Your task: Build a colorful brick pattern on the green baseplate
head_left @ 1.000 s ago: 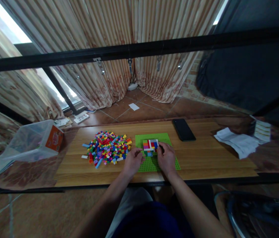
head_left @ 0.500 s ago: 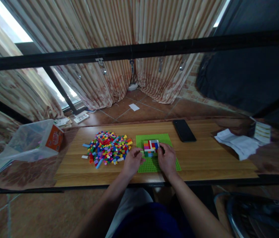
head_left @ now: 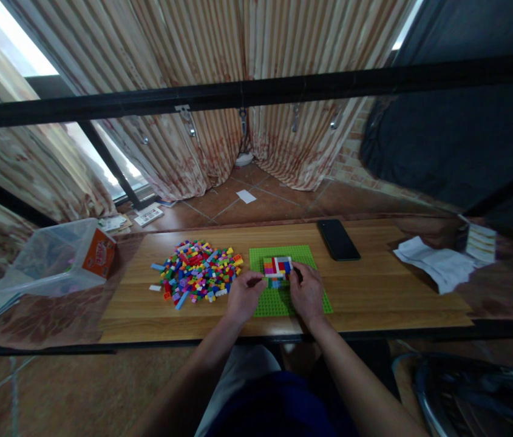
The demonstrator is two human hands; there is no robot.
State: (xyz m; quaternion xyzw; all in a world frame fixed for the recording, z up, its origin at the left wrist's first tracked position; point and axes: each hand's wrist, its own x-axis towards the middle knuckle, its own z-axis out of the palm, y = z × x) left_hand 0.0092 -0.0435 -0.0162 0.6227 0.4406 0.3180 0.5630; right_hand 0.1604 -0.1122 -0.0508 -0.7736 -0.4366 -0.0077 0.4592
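A small block of joined toy bricks (head_left: 278,266) in red, white, blue, orange and pink sits over a green studded baseplate (head_left: 274,308). My right hand (head_left: 307,290) grips the block's right side between thumb and fingers. At its lower left corner, my left hand (head_left: 244,297) has thumb and forefinger pinched together; whatever lies between those fingertips is too small to make out. Light blue and green bricks show along the block's near edge. Left of my left hand is a heap of loose toy bricks (head_left: 201,272) in many colours.
A black phone (head_left: 338,240) lies behind the baseplate to the right on the wooden board (head_left: 383,285). Crumpled white paper (head_left: 436,261) is at the right end. A clear plastic bin (head_left: 58,255) with an orange label stands at the left.
My left hand's fingertips have shifted slightly right and up, against the block's lower left corner. The right hand keeps its hold in the same spot.
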